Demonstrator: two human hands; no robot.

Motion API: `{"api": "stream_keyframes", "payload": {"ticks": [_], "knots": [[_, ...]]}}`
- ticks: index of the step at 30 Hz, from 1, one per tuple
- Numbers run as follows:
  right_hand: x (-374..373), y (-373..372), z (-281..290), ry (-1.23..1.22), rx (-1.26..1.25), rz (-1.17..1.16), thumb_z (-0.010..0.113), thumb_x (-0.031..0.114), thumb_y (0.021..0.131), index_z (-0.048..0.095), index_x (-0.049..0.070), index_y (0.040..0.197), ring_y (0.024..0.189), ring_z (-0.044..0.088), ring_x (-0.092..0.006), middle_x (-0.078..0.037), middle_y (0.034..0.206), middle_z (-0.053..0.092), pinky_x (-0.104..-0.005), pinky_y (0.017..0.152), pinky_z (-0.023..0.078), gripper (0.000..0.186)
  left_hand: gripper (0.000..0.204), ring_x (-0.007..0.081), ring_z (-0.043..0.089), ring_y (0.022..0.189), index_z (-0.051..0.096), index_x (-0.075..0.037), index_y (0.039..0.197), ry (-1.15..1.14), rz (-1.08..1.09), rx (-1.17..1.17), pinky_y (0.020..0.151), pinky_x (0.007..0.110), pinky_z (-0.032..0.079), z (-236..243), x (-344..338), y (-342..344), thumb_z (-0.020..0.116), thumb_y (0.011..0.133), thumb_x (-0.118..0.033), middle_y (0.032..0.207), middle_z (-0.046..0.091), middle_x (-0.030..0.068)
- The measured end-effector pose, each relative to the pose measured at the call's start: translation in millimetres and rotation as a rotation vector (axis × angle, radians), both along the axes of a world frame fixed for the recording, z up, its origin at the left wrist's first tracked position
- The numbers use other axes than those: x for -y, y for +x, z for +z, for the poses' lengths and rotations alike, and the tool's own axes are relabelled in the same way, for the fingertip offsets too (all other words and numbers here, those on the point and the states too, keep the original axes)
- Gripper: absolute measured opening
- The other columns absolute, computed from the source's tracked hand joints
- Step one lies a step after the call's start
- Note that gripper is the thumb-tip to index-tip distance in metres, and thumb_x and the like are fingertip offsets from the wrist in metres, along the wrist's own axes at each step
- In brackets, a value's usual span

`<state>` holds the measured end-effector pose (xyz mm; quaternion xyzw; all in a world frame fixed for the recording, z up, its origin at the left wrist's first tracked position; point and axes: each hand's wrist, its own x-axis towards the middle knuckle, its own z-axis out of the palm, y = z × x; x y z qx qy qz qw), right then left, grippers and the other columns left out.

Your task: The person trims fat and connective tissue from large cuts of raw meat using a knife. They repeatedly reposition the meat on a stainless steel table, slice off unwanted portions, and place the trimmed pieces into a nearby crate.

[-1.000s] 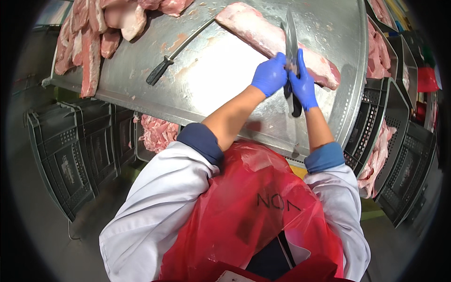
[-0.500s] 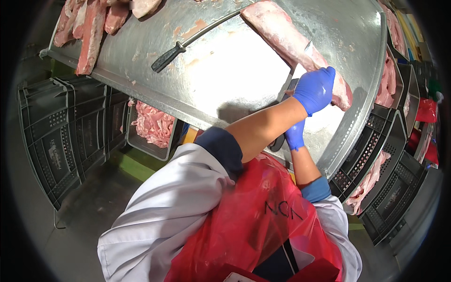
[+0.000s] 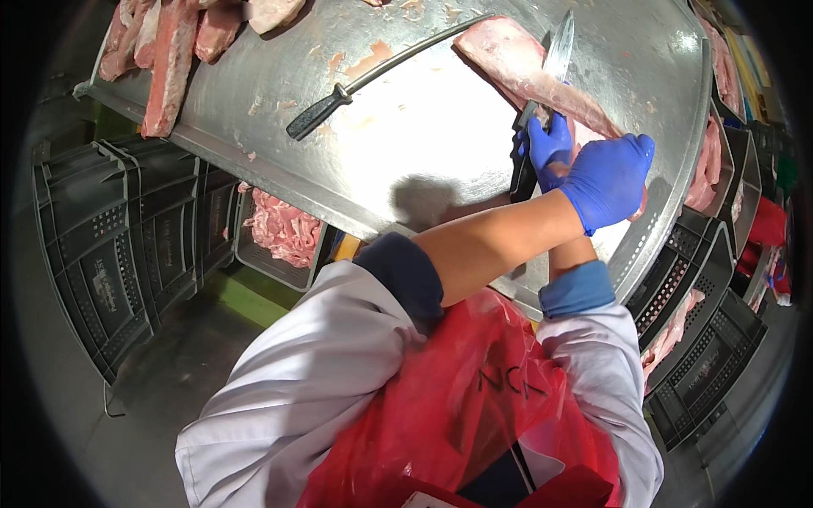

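Head view. Item: my left hand (image 3: 608,182), blue-gloved, reaching across my right forearm, clenched on the right end of the long piece of meat (image 3: 500,49); its fingertips are hidden from me. Item: my right hand (image 3: 550,142), likewise gloved, farther in beside the meat, grasping the black handle of my knife (image 3: 560,46), whose bright blade shows beyond the meat's far edge. Item: the meat itself, pale and pink, lying aslant on the right part of the metal desk (image 3: 254,93).

Also on the desk: one sharpening steel (image 3: 318,112), black-handled, its rod pointing to the meat's far end; several cuts of meat (image 3: 169,76) grouped at the far left, one long cut overhanging the edge.

Around me: dark crates (image 3: 93,254) at left; a crate of pink trimmings (image 3: 284,229) near the desk's front edge; further crates (image 3: 707,368) at right. On me: one red plastic apron (image 3: 423,398) and white sleeves (image 3: 296,381) with blue cuffs.
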<state>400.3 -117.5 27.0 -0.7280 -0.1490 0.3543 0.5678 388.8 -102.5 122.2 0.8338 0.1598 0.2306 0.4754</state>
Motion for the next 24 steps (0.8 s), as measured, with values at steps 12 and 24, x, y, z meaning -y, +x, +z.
{"api": "stream_keyframes", "payload": {"ticks": [12, 24], "knots": [[-17, -45, -9, -0.137, 0.042, 0.08, 0.052, 0.011, 0.097, 0.024, 0.007, 0.16, 0.051, 0.059, -0.0172, -0.01, 0.075, 0.066, -0.0328, 0.048, 0.05, 0.07, 0.024, 0.0411, 0.067, 0.07, 0.05, 0.001, 0.098, -0.078, 0.103, 0.215, 0.061, 0.049, 0.053, 41, -30, 3, 0.062, 0.078, -0.008, 0.08, 0.064, 0.0205], [-12, -126, -7, 0.01, -0.068, 0.15, 0.048, 0.002, 0.096, 0.011, 0.018, 0.164, 0.054, 0.055, -0.0103, -0.004, 0.074, 0.06, -0.0265, 0.049, 0.047, 0.079, 0.027, 0.0385, 0.066, 0.068, 0.05, 0.003, 0.099, -0.035, 0.046, 0.378, 0.056, 0.047, 0.052, 93, -25, -21, 0.061, 0.076, -0.005, 0.077, 0.062, 0.0197]]}}
